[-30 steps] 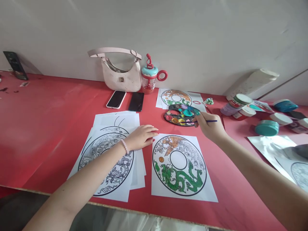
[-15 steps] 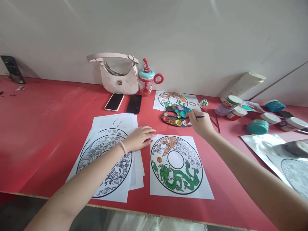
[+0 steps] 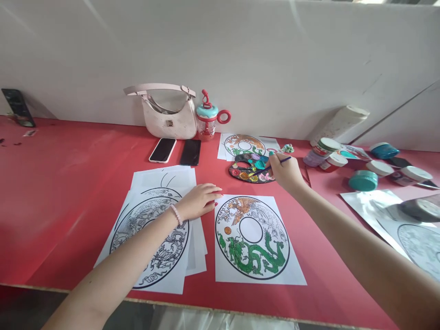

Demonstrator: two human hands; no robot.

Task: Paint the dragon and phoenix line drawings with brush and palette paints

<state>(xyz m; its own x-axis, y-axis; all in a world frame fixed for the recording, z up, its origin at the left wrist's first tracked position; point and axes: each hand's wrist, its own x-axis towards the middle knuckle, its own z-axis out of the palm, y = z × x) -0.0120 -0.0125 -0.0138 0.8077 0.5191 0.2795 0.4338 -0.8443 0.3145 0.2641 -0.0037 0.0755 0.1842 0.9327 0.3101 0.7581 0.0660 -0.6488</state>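
My right hand (image 3: 286,172) is closed round a thin dark paintbrush (image 3: 265,170), its tip at the yellow and orange paint on a black palette (image 3: 258,180). Several paint colours sit in the palette's wells. My left hand (image 3: 200,200) lies flat with fingers stretched out, its fingertips at the upper left edge of a partly coloured sheet (image 3: 250,272). That sheet shows a green dragon and an orange phoenix inside a ring. Beneath my left forearm lies a pile of uncoloured printed sheets (image 3: 137,192).
A white handbag (image 3: 170,117), a cup with a red handle (image 3: 206,121) and two phones (image 3: 162,150) stand or lie at the back. Behind the palette is another coloured sheet (image 3: 237,145). Paint jars (image 3: 363,181) cluster at the right, near a sheet under plastic (image 3: 364,206).
The brush tip has shifted from the palette's upper part down to the yellow and orange paint, and the brush is more tilted. My left hand stays put. The view has tilted up slightly.
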